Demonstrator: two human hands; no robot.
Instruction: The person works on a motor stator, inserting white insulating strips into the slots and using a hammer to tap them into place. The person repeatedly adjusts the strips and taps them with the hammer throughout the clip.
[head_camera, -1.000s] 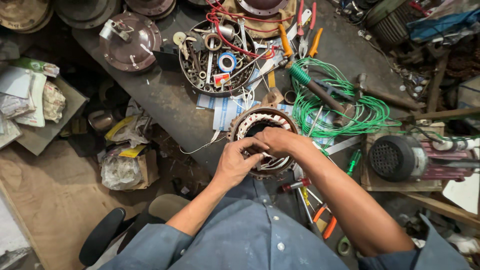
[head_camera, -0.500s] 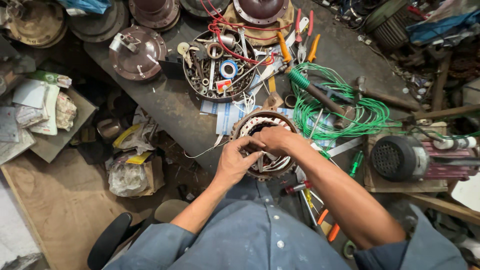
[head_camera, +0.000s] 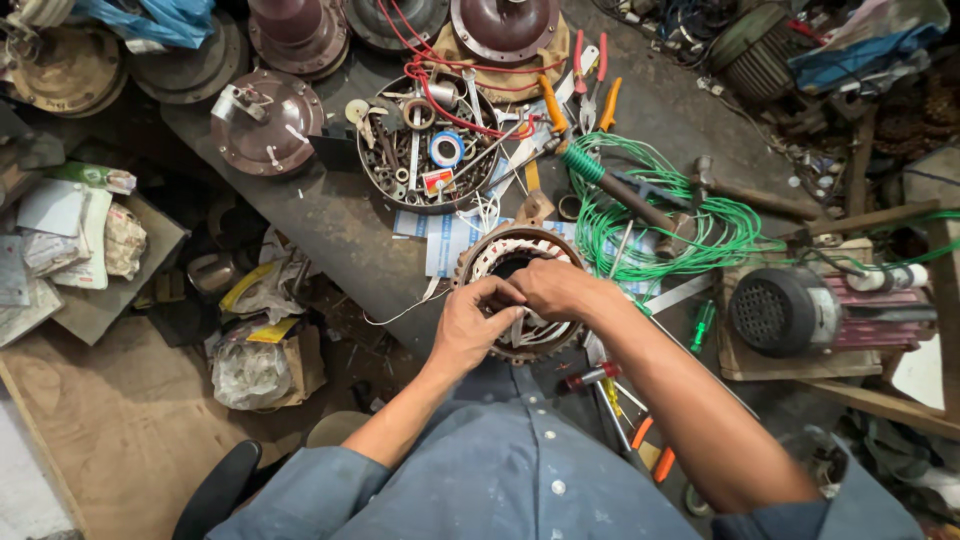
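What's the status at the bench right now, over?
Left hand and right hand both on the round motor stator, fingers at its white inner lining. Stator sits at the bench edge. Green wire coil beside it, not touching.

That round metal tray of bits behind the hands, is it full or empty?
Full: the round tray holds screws, wrenches, a blue tape roll and a red wire.

Our view tips down a touch, and our left hand (head_camera: 478, 322) has crept higher on the stator ring (head_camera: 520, 292), fingers (head_camera: 500, 296) meeting the right hand (head_camera: 556, 290).
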